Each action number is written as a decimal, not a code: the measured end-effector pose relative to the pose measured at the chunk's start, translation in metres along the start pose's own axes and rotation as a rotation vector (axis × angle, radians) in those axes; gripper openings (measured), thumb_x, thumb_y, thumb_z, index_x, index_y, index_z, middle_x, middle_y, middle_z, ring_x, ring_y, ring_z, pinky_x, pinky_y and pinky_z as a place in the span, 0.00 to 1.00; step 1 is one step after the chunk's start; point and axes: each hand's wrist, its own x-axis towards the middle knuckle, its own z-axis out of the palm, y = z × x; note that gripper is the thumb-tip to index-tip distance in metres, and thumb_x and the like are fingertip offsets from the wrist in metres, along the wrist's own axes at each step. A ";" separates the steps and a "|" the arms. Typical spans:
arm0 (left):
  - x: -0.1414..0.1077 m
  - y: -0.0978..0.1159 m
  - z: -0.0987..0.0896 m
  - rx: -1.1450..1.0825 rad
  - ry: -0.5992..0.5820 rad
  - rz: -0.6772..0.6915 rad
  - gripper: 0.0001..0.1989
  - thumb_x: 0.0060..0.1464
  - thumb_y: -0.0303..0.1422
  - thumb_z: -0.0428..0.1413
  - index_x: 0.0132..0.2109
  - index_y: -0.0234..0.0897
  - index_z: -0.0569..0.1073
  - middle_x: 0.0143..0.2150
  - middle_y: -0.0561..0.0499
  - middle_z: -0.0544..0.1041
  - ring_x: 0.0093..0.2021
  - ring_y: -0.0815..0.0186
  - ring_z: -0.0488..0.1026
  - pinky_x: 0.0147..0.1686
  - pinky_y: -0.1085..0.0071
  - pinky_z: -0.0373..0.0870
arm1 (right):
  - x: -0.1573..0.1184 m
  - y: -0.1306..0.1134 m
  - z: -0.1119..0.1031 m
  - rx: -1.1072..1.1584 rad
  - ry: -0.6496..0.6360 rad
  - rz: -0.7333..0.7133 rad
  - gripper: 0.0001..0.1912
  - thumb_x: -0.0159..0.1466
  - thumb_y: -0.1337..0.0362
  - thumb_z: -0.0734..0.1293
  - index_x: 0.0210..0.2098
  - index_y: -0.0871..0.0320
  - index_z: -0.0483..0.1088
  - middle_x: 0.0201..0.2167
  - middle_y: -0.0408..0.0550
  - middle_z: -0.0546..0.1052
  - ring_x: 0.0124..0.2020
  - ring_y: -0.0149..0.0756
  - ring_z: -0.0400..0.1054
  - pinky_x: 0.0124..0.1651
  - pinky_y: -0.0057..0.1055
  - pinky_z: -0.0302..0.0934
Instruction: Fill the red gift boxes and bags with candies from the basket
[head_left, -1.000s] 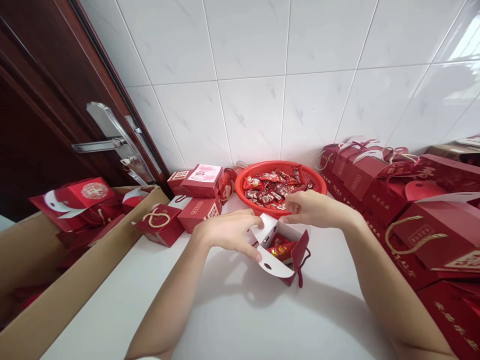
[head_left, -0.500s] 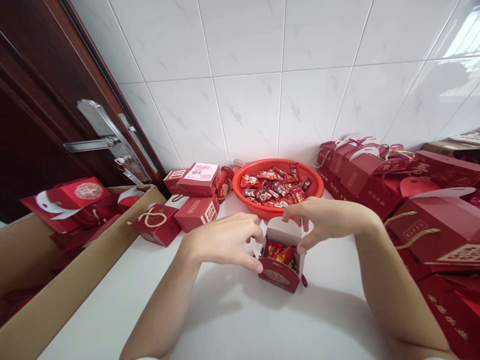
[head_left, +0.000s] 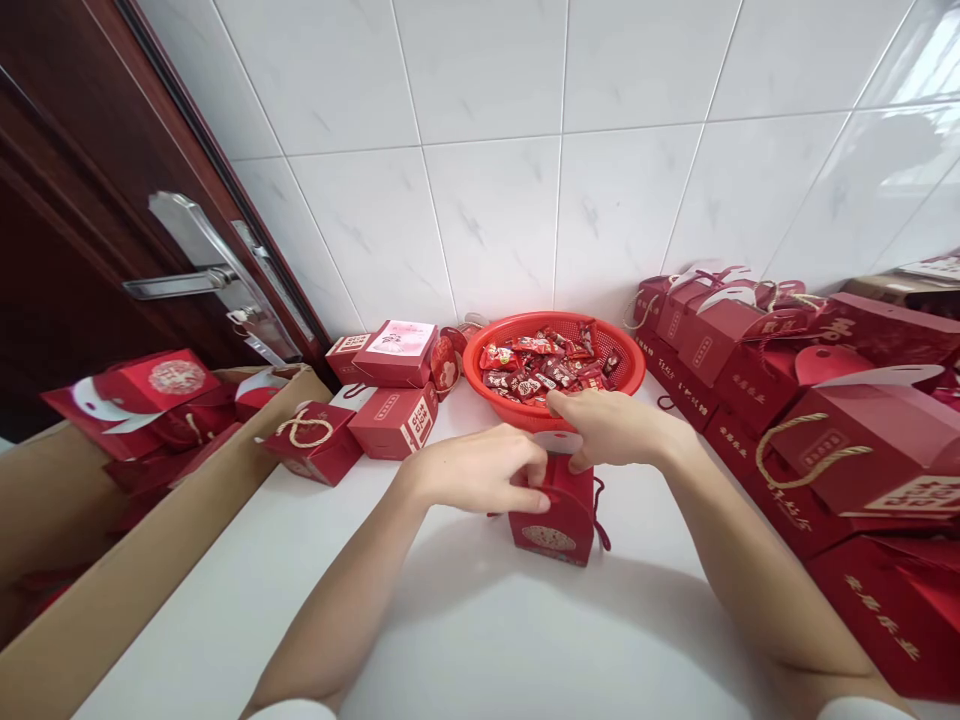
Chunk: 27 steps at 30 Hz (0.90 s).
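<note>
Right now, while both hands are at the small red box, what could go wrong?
If the left hand presses too hard on top of the small red box, the box may dent. The dark red cord at its right side could catch on the right hand. That hand is also close to the red basket and might bump it, disturbing the candies inside.

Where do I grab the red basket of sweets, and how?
Grip the red basket by its rim, I think: one hand on the left edge, one on the right, coming from above. It's wide and round, and loose sweets lie inside, so holding opposite edges should keep it level. Red boxes sit on both sides, so above looks easier.
</note>
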 end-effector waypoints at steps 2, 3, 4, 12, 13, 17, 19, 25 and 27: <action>0.003 -0.002 0.001 0.058 0.080 -0.122 0.13 0.55 0.43 0.56 0.35 0.37 0.71 0.42 0.46 0.75 0.40 0.58 0.73 0.33 0.68 0.63 | 0.002 0.001 0.001 -0.020 -0.008 -0.003 0.16 0.52 0.66 0.70 0.39 0.56 0.65 0.33 0.47 0.72 0.33 0.41 0.67 0.27 0.30 0.48; 0.005 -0.002 0.002 0.083 0.103 -0.166 0.14 0.54 0.45 0.57 0.37 0.37 0.70 0.44 0.45 0.74 0.42 0.57 0.72 0.33 0.68 0.63 | 0.002 0.002 0.001 -0.018 -0.014 -0.023 0.13 0.52 0.66 0.71 0.37 0.56 0.66 0.32 0.47 0.72 0.32 0.39 0.66 0.26 0.30 0.48; 0.006 -0.003 0.003 0.098 0.114 -0.196 0.17 0.52 0.47 0.58 0.38 0.37 0.70 0.45 0.45 0.73 0.43 0.55 0.72 0.34 0.67 0.64 | 0.002 0.002 0.000 -0.007 -0.023 -0.056 0.12 0.52 0.66 0.71 0.35 0.56 0.67 0.32 0.47 0.72 0.31 0.38 0.66 0.26 0.30 0.48; 0.018 -0.018 0.006 -0.007 0.078 -0.104 0.23 0.50 0.47 0.60 0.50 0.41 0.70 0.49 0.48 0.69 0.46 0.57 0.71 0.39 0.68 0.65 | -0.001 0.009 -0.001 0.149 -0.206 -0.262 0.07 0.55 0.63 0.71 0.35 0.55 0.76 0.27 0.41 0.73 0.23 0.30 0.63 0.25 0.28 0.52; 0.021 -0.021 0.005 -0.035 0.036 -0.043 0.22 0.52 0.47 0.59 0.50 0.41 0.71 0.49 0.48 0.70 0.46 0.58 0.70 0.40 0.69 0.65 | -0.002 0.012 -0.003 0.164 -0.196 -0.275 0.06 0.55 0.64 0.70 0.34 0.55 0.77 0.27 0.42 0.74 0.24 0.30 0.64 0.26 0.27 0.53; 0.031 -0.033 0.003 -0.115 -0.066 0.030 0.20 0.51 0.47 0.60 0.46 0.41 0.73 0.45 0.50 0.73 0.44 0.61 0.70 0.37 0.71 0.63 | -0.004 0.029 -0.009 0.250 -0.180 -0.280 0.05 0.54 0.66 0.68 0.29 0.58 0.77 0.27 0.45 0.77 0.28 0.33 0.69 0.30 0.26 0.60; 0.033 -0.036 0.002 -0.139 -0.100 0.002 0.20 0.49 0.48 0.62 0.43 0.41 0.72 0.40 0.52 0.74 0.39 0.63 0.70 0.32 0.72 0.61 | -0.003 0.037 -0.011 0.317 -0.253 -0.271 0.06 0.54 0.66 0.67 0.28 0.59 0.78 0.27 0.45 0.78 0.28 0.33 0.70 0.31 0.27 0.63; 0.023 -0.043 -0.005 -0.038 -0.054 -0.122 0.21 0.47 0.51 0.61 0.38 0.40 0.70 0.36 0.53 0.74 0.35 0.64 0.68 0.29 0.72 0.59 | 0.019 0.041 0.002 0.451 -0.383 -0.344 0.10 0.54 0.62 0.69 0.31 0.61 0.80 0.30 0.46 0.81 0.31 0.32 0.72 0.34 0.25 0.64; 0.019 -0.045 -0.007 -0.005 -0.023 -0.148 0.20 0.47 0.51 0.61 0.38 0.40 0.71 0.38 0.53 0.74 0.38 0.63 0.69 0.30 0.72 0.59 | 0.029 0.041 0.010 0.454 -0.387 -0.380 0.11 0.53 0.60 0.71 0.32 0.60 0.81 0.31 0.46 0.81 0.34 0.33 0.73 0.38 0.25 0.64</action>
